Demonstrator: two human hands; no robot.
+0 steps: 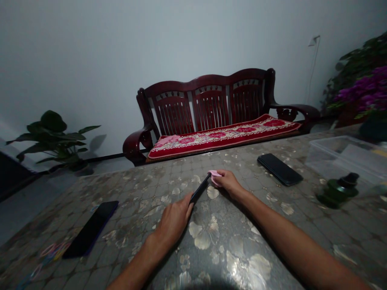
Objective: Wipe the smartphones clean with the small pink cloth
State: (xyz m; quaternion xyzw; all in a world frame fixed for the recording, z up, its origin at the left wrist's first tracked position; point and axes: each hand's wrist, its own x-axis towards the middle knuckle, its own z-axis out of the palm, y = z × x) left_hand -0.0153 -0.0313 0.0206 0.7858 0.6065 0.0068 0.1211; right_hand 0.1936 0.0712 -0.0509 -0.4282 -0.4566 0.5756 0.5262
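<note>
My left hand [175, 215] is closed round the near end of a slim black object [200, 190], which looks like a phone seen edge-on. It is held slanting up and away to the right, over the middle of the table. At its far end, my right hand [229, 182] pinches a small pink cloth [214, 176] against the tip. The fingers partly cover the cloth, and the broad face of the black object does not show.
A dark phone [92, 229] lies at left beside several coloured bands [56, 250]. At right are another black phone [279, 169], a green pump bottle [338, 191] and a clear plastic box [320, 150]. Beyond the patterned table [145, 237] stands a wooden bench [208, 96].
</note>
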